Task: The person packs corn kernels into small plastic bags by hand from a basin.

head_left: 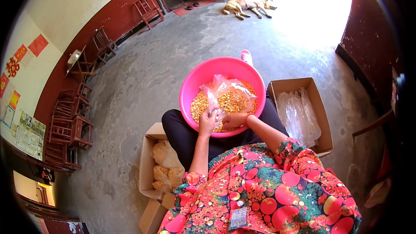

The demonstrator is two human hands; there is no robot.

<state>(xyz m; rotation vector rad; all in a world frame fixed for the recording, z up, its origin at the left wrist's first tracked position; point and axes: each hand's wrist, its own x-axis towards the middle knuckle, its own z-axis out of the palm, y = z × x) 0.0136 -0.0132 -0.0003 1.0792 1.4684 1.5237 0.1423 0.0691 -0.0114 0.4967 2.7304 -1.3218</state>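
A pink basin (190, 78) rests on my lap, with yellow corn kernels (199, 104) inside. Over the kernels lies a clear plastic bag (223, 87). My left hand (208, 121) is closed on the bag's near end at the basin's near side. Just right of it, my right hand (234, 121) reaches down to the kernels beside the bag, a red band on its wrist. Its fingertips are hidden, so whether they hold anything does not show.
At my left stands a cardboard box (147, 160) with filled bags of kernels (167, 164). A second cardboard box (323, 117) on my right contains clear plastic bags (299, 115). A dog (247, 6) lies on the floor ahead. Wooden chairs (69, 125) line the left wall.
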